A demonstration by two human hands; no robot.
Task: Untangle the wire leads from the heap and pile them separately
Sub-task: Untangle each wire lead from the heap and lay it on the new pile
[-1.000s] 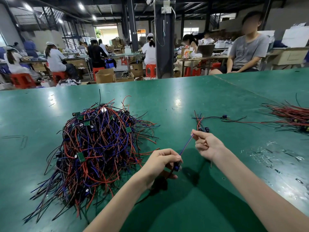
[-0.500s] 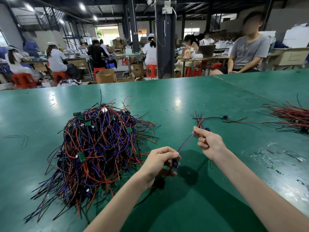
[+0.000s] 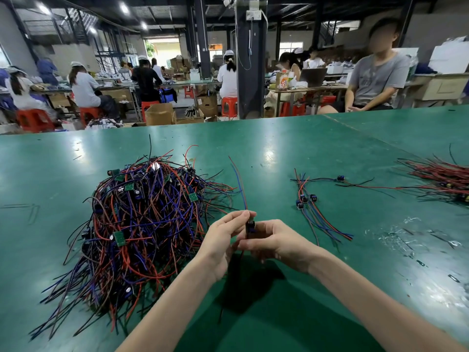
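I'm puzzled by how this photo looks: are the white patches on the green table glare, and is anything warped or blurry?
Head view: the patches on the green table are reflected ceiling lights; head view, the wire heap looks sharp; head view, the left hand and right hand, holding a wire lead, cast a dark shadow below, and the forearms look stretched, likely wide-angle warp.

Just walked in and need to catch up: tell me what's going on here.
A person is sorting wire leads at a green table. Both hands hold one wire lead: the left hand pinches it higher up, the right hand grips it lower down. The tangled heap sits to their left; a small pile of freed leads lies to the right.
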